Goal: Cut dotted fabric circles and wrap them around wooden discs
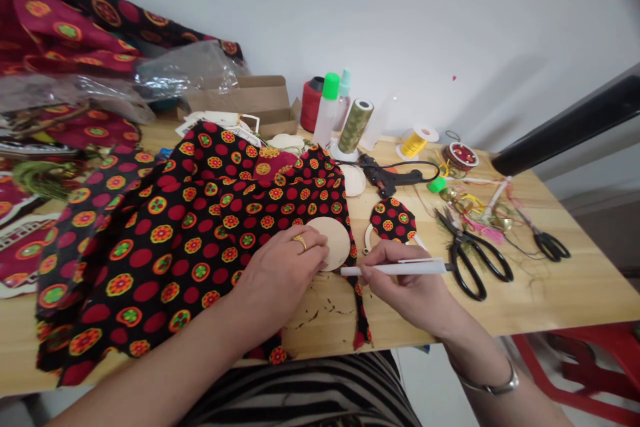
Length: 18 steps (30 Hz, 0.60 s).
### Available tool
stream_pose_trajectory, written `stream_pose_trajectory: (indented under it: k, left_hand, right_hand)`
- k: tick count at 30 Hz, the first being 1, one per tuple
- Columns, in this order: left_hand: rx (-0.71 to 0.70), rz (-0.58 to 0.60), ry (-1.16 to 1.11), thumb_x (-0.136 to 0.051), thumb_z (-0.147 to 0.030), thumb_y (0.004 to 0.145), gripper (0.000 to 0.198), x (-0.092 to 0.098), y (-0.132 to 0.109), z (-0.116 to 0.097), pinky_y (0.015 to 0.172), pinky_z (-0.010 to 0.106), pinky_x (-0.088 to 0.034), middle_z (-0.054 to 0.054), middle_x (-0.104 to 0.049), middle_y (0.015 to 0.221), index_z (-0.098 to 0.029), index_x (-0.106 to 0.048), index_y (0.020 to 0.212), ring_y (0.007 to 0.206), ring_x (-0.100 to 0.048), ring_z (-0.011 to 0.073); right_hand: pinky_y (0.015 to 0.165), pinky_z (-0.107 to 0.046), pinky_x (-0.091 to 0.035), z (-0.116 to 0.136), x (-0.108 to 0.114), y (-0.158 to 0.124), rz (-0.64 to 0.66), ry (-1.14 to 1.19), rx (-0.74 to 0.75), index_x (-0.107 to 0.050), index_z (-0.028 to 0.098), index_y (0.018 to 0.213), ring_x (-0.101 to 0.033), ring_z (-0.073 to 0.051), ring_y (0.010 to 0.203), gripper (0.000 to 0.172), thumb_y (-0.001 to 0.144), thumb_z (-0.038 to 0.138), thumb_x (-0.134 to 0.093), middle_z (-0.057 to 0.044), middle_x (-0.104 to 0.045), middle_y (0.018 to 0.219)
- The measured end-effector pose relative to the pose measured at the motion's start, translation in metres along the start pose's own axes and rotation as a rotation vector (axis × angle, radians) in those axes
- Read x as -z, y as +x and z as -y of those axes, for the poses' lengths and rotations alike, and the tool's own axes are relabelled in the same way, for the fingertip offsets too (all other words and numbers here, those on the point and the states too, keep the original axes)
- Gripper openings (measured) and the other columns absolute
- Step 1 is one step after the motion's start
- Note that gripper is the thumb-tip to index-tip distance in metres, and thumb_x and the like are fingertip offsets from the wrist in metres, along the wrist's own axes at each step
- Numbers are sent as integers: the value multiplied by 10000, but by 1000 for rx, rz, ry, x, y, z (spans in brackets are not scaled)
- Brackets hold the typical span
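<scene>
My left hand, a gold ring on one finger, presses a pale round disc down onto black fabric printed with red dots and flower medallions. Its fingers are bent together over the disc's left edge. In my right hand a white pen is pinched, lying almost level. The pen's end points left, close to the disc's lower right edge and the fabric's edge. Just beyond my right hand lies a round piece of the same fabric, on top of a pale ring-shaped piece.
Black-handled scissors lie to the right, with smaller scissors beyond. A black glue gun, a yellow thread spool, bottles and a cardboard box stand towards the wall. Small dark scraps lie near the front.
</scene>
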<state>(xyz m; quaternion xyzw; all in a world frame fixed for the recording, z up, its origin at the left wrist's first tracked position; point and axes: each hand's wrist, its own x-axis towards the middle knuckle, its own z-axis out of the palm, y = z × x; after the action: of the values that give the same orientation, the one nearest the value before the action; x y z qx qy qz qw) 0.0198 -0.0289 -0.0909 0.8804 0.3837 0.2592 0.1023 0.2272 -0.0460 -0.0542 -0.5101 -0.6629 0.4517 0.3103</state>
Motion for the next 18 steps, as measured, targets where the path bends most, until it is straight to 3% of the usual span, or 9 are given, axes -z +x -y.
stream_pose_trajectory:
  k: [9, 18]
  left_hand:
    - [-4, 12, 3, -492, -123, 894, 173, 0, 1, 0, 888, 389, -507, 51, -691, 993, -153, -658, 932, 956, -599, 205]
    - [2, -14, -3, -462, -173, 920, 187, 0, 2, 0, 930, 365, -496, 29, -700, 1014, -182, -645, 960, 988, -604, 172]
  right_hand:
    - [402, -192, -274, -5, 8, 3, -36, -11, -64, -614, 151, 667, -388, -75, 466, 136, 775, 228, -580, 15, -541, 558]
    - [441, -198, -326, -8, 19, 7, -135, -14, -78, -598, 149, 665, -434, -89, 509, 134, 755, 248, -606, -13, -592, 600]
